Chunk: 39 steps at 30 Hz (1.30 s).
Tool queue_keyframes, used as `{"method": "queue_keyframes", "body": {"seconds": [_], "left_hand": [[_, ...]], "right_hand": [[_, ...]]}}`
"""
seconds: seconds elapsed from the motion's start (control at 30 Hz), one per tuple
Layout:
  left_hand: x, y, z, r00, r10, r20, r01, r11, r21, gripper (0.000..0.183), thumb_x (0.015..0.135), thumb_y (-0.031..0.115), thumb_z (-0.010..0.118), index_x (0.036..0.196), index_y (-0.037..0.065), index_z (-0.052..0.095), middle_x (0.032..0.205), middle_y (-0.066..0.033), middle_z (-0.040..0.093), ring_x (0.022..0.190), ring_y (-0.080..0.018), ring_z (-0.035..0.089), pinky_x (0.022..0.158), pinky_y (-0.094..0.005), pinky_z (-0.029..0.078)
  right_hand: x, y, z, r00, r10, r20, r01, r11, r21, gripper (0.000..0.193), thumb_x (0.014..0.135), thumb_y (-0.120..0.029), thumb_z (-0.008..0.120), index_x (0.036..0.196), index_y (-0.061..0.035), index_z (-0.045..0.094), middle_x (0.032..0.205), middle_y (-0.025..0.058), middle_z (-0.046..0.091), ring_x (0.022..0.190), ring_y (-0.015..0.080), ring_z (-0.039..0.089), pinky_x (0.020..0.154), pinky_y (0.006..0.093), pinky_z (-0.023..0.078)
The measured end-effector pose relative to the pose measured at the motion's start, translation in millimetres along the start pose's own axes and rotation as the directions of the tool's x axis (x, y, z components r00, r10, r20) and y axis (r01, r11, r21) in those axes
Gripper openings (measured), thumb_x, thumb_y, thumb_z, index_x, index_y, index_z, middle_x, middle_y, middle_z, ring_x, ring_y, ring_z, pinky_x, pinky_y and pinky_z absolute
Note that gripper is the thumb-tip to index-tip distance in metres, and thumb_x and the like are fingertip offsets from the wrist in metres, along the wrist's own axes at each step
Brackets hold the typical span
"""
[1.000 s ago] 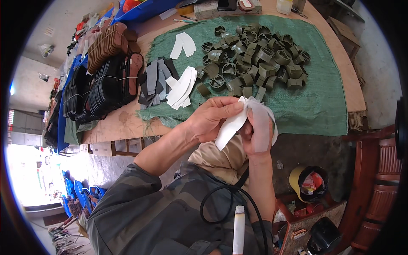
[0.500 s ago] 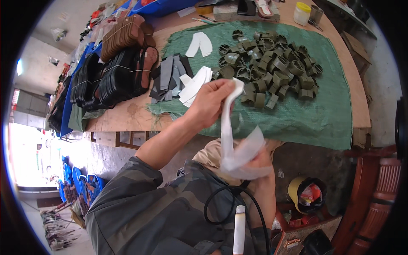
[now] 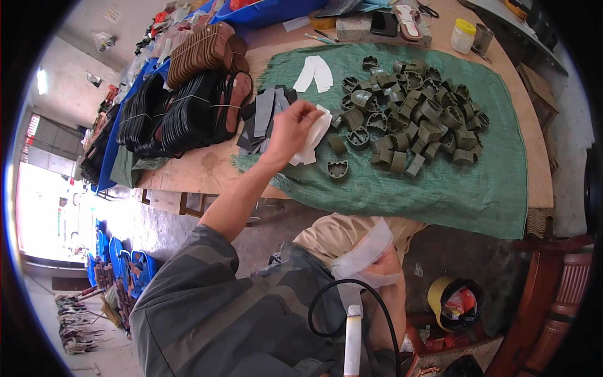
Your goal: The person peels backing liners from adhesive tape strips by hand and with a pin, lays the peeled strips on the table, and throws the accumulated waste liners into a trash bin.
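My left hand reaches over the green woven sheet, its fingers pinched at the edge of a small stack of white strips. Whether a single strip is between the fingertips is hard to make out. Low in front of my lap, my right hand is closed on a crumpled, translucent white film. Two more white strips lie fanned beyond the left hand. Grey and black strips lie just left of it. A loose olive-green shoe heel sits near the left wrist.
A heap of olive-green shoe heels covers the sheet's right half. Bundled black insoles and brown insoles stand at the left. A lidded jar and a phone are at the back. A yellow bucket stands lower right.
My left hand has moved left from the film to the white strips. The film no longer stretches between my hands; it hangs bunched in my right hand. The view has shifted slightly.
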State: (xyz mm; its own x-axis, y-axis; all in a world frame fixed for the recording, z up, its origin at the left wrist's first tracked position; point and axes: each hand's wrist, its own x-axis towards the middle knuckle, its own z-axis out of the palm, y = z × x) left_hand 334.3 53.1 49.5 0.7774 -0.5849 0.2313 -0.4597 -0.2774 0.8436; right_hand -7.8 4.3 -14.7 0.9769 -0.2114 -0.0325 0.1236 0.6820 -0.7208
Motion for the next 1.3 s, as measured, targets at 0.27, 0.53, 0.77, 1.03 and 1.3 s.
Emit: {"method": "queue_keyframes", "body": {"seconds": [0.27, 0.53, 0.77, 1.03, 1.3], "left_hand": [[1.5, 2.0, -8.2, 0.913, 0.396, 0.099, -0.384, 0.754, 0.532, 0.018, 0.089, 0.023, 0.071, 0.091, 0.006, 0.073, 0.105, -0.0150, 0.063, 0.098, -0.0363, 0.058, 0.084, -0.0451, 0.047], [156.1, -36.9, -10.2, 0.994, 0.090, -0.059, -0.049, 0.867, 0.497, 0.038, 0.087, 0.037, 0.070, 0.094, 0.000, 0.068, 0.094, -0.0181, 0.070, 0.088, -0.0320, 0.068, 0.078, -0.0418, 0.052], [200.0, -33.8, 35.1, 0.931, -0.359, -0.071, 0.326, 0.723, 0.609, 0.051, 0.071, 0.039, 0.082, 0.106, 0.002, 0.074, 0.111, -0.0164, 0.073, 0.106, -0.0314, 0.070, 0.089, -0.0406, 0.056], [216.6, -69.9, 25.5, 0.960, -0.246, -0.133, 0.278, 0.889, 0.363, 0.036, 0.071, 0.018, 0.082, 0.101, -0.001, 0.072, 0.097, -0.0151, 0.072, 0.088, -0.0271, 0.071, 0.077, -0.0387, 0.057], [92.9, 46.5, 9.8, 0.966, -0.118, 0.229, 0.229, 0.798, -0.558, 0.038, 0.084, -0.003, 0.059, 0.121, 0.002, 0.056, 0.103, -0.0072, 0.062, 0.093, -0.0200, 0.065, 0.079, -0.0384, 0.056]], "right_hand": [[-0.1, -2.6, 3.6, 0.976, -0.051, -0.210, 0.045, 0.998, -0.033, 0.024, 0.073, -0.001, 0.082, 0.091, -0.0064, 0.067, 0.089, 0.0007, 0.066, 0.080, 0.0115, 0.065, 0.071, 0.0283, 0.053], [9.4, -0.7, -11.9, 0.990, -0.100, -0.103, 0.094, 0.993, -0.066, 0.028, 0.072, -0.004, 0.085, 0.095, -0.0049, 0.068, 0.090, 0.0050, 0.068, 0.082, 0.0143, 0.067, 0.073, 0.0290, 0.054], [2.5, -9.7, 4.3, 0.969, -0.104, -0.224, 0.098, 0.995, -0.035, 0.029, 0.070, -0.003, 0.085, 0.094, -0.0038, 0.068, 0.091, 0.0055, 0.068, 0.083, 0.0148, 0.067, 0.075, 0.0293, 0.054], [7.2, -0.6, -5.6, 0.962, -0.168, -0.215, 0.148, 0.983, -0.106, 0.033, 0.076, -0.010, 0.085, 0.101, -0.0042, 0.064, 0.090, 0.0033, 0.068, 0.080, 0.0121, 0.067, 0.073, 0.0284, 0.054], [24.7, -17.6, 0.6, 0.848, -0.343, -0.405, 0.304, 0.939, -0.158, 0.018, 0.087, -0.005, 0.074, 0.101, -0.0029, 0.064, 0.095, 0.0021, 0.068, 0.085, 0.0105, 0.064, 0.077, 0.0273, 0.052]]}}
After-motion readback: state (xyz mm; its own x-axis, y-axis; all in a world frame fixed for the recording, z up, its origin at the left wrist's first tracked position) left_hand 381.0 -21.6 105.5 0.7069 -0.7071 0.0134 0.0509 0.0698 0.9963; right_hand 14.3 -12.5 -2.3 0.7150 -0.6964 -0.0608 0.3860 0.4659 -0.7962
